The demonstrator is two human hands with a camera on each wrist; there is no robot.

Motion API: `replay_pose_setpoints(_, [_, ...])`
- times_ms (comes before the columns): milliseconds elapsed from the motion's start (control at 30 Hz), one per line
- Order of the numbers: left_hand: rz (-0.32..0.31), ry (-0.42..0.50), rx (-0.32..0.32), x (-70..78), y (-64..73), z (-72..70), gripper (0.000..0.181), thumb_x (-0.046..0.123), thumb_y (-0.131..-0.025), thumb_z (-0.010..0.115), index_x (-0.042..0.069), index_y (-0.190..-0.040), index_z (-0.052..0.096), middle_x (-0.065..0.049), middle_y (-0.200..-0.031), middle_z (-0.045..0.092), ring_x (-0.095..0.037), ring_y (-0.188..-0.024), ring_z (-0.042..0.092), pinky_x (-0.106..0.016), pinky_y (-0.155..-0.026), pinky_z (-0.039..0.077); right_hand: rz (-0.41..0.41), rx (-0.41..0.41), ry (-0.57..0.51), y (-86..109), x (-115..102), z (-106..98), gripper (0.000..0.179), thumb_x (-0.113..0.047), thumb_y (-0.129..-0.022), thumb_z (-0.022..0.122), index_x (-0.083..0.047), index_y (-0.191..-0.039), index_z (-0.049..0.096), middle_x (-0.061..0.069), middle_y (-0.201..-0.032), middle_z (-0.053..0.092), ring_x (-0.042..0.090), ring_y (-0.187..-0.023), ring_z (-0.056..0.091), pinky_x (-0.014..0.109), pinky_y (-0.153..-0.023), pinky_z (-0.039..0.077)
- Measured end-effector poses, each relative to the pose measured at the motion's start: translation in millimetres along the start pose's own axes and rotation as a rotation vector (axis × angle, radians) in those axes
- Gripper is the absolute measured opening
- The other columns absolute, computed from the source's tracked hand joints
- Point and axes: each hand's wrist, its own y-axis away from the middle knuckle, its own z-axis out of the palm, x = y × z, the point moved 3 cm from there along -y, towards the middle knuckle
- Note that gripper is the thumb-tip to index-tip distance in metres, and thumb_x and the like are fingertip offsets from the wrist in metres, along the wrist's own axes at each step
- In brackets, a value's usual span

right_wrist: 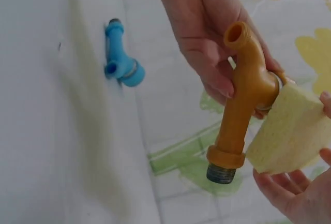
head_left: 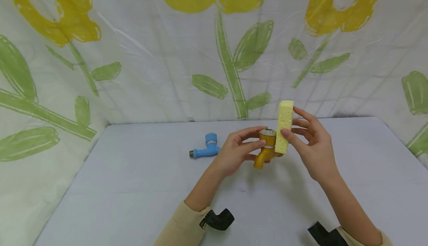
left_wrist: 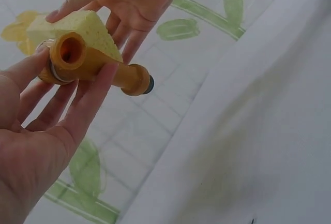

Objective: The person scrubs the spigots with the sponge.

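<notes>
My left hand grips an orange-yellow faucet by its knob end, holding it above the table with the spout pointing down. In the right wrist view, the dark threaded end of the faucet shows. My right hand pinches a pale yellow sponge between thumb and fingers, upright against the faucet's side. Seen from the left wrist, the sponge lies right behind the faucet, partly hidden by it.
A blue faucet lies on the white table, left of my left hand and partly behind it. Beyond the table's back edge hangs a white sheet with yellow flowers and green leaves. Black camera mounts sit at my wrists.
</notes>
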Motion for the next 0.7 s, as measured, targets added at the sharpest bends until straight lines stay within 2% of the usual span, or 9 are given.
replay_pose_setpoints(167, [-0.012, 0.043, -0.045, -2.1, 0.2, 1.7, 0.045, 0.0, -0.109, 0.053, -0.001, -0.154, 0.05, -0.015, -0.132, 0.059, -0.023, -0.104, 0.072, -0.053, -0.079, 0.066, 0.017, -0.017, -0.097, -1.5, 2.0, -2.2, 0.062, -0.004, -0.101, 0.071, -0.02, -0.157, 0.049, -0.003, -0.126, 0.061, 0.01, -0.11, 0.065, 0.013, -0.087, 0.058])
replay_pose_setpoints(400, [0.008, 0.047, -0.004, 0.8, 0.5, 0.6, 0.042, 0.001, -0.109, 0.053, -0.003, -0.151, 0.049, -0.02, -0.137, 0.058, -0.023, -0.109, 0.07, -0.062, -0.083, 0.061, 0.015, -0.054, -0.328, -1.1, 1.7, -1.3, 0.063, 0.005, -0.1, 0.067, -0.02, -0.154, 0.046, 0.003, -0.13, 0.059, 0.015, -0.113, 0.062, 0.017, -0.089, 0.059])
replay_pose_setpoints(567, [0.014, 0.022, 0.033, 4.3, 1.3, -1.3, 0.043, -0.001, -0.107, 0.058, -0.001, -0.15, 0.055, -0.015, -0.134, 0.056, -0.024, -0.103, 0.073, -0.048, -0.08, 0.066, 0.021, -0.065, -0.414, -0.4, 2.4, 0.1, 0.063, 0.009, -0.1, 0.064, -0.02, -0.153, 0.044, 0.005, -0.128, 0.059, 0.015, -0.111, 0.063, 0.019, -0.089, 0.06])
replay_pose_setpoints(700, [0.006, 0.006, 0.043, 6.9, 3.1, -2.2, 0.049, -0.004, -0.102, 0.063, 0.003, -0.15, 0.057, -0.015, -0.129, 0.058, -0.023, -0.1, 0.075, -0.043, -0.081, 0.067, 0.003, -0.066, -0.455, 0.0, 3.0, 1.7, 0.064, 0.012, -0.099, 0.063, -0.019, -0.152, 0.046, 0.005, -0.126, 0.06, 0.015, -0.111, 0.064, 0.02, -0.089, 0.06])
